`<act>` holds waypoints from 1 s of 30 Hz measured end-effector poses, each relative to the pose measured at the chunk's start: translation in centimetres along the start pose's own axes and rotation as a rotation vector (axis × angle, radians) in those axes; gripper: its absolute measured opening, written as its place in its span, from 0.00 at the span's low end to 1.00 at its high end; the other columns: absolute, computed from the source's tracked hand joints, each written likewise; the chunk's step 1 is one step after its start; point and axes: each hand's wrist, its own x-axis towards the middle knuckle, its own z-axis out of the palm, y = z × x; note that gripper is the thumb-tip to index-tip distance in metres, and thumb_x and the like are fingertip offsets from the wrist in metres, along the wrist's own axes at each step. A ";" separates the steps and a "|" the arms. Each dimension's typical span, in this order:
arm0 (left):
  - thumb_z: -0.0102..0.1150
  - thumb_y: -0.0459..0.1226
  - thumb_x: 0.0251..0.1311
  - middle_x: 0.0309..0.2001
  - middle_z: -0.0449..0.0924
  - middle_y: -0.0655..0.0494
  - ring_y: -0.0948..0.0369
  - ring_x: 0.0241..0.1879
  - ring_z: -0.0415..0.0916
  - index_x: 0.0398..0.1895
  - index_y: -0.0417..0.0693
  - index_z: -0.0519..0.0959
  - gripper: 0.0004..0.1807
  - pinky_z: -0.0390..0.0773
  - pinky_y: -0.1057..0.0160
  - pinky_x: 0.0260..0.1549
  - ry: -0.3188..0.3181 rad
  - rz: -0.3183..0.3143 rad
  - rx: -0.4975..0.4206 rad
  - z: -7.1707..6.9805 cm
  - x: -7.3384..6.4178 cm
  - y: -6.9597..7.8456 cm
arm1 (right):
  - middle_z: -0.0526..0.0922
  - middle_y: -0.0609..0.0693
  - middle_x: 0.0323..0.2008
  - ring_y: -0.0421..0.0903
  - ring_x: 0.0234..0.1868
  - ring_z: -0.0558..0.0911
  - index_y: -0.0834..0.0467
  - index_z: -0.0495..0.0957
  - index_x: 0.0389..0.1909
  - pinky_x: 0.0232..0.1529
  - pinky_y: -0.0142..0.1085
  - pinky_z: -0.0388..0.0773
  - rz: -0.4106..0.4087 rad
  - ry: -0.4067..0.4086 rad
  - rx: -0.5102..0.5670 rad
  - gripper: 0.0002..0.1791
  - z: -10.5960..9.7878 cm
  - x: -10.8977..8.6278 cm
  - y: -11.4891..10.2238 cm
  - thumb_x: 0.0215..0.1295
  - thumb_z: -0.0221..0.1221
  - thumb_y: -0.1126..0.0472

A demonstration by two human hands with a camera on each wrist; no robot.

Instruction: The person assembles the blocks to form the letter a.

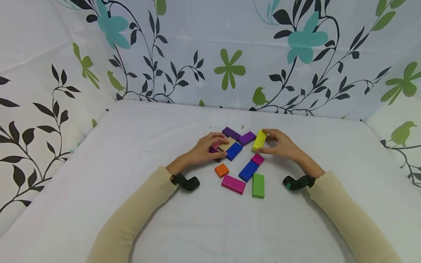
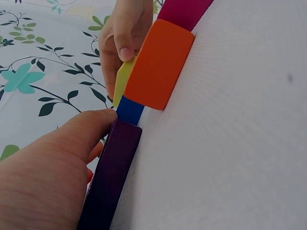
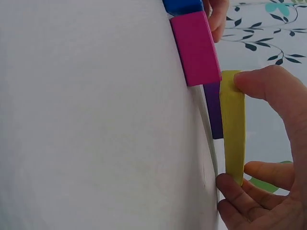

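R hand pinches yellow block, approx 12 o'clock of small pink block. L hand is at cream block, 9 o'clock of yellow; can't tell if it grips. Prob. best: light L touch, ease yellow slowly w/o bumping purple block.
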 end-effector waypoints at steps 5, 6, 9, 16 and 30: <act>0.65 0.35 0.70 0.74 0.65 0.37 0.41 0.77 0.58 0.65 0.36 0.78 0.23 0.48 0.34 0.78 -0.009 -0.016 0.004 0.0 -0.1 0.2 | 0.66 0.72 0.72 0.68 0.67 0.72 0.70 0.61 0.77 0.71 0.65 0.67 -0.013 -0.012 -0.005 0.45 -0.1 0.2 0.3 0.65 0.69 0.56; 0.65 0.35 0.70 0.74 0.65 0.37 0.41 0.77 0.58 0.65 0.36 0.78 0.23 0.48 0.34 0.78 -0.011 -0.019 0.004 0.0 -0.1 0.2 | 0.67 0.72 0.71 0.68 0.67 0.72 0.70 0.62 0.77 0.71 0.65 0.67 -0.015 -0.015 -0.008 0.45 -0.2 0.3 0.4 0.65 0.69 0.56; 0.65 0.35 0.70 0.74 0.65 0.37 0.41 0.77 0.58 0.65 0.36 0.78 0.23 0.48 0.34 0.78 -0.012 -0.017 0.003 0.0 -0.2 0.2 | 0.68 0.71 0.71 0.68 0.67 0.71 0.69 0.63 0.77 0.71 0.65 0.67 -0.021 -0.025 -0.013 0.44 -0.3 0.4 0.6 0.65 0.69 0.56; 0.65 0.35 0.70 0.73 0.66 0.37 0.41 0.77 0.58 0.65 0.36 0.78 0.23 0.48 0.33 0.77 -0.008 -0.005 0.004 0.1 -0.1 0.1 | 0.66 0.71 0.73 0.68 0.69 0.70 0.71 0.65 0.75 0.74 0.64 0.64 -0.062 -0.041 -0.015 0.42 -0.5 1.0 1.0 0.65 0.69 0.59; 0.65 0.35 0.70 0.73 0.66 0.37 0.41 0.77 0.59 0.65 0.36 0.78 0.23 0.48 0.33 0.77 -0.005 -0.005 0.004 -0.1 -0.1 0.1 | 0.56 0.73 0.79 0.69 0.72 0.67 0.73 0.63 0.76 0.78 0.62 0.59 -0.077 -0.080 0.016 0.40 -0.7 2.0 1.5 0.68 0.66 0.63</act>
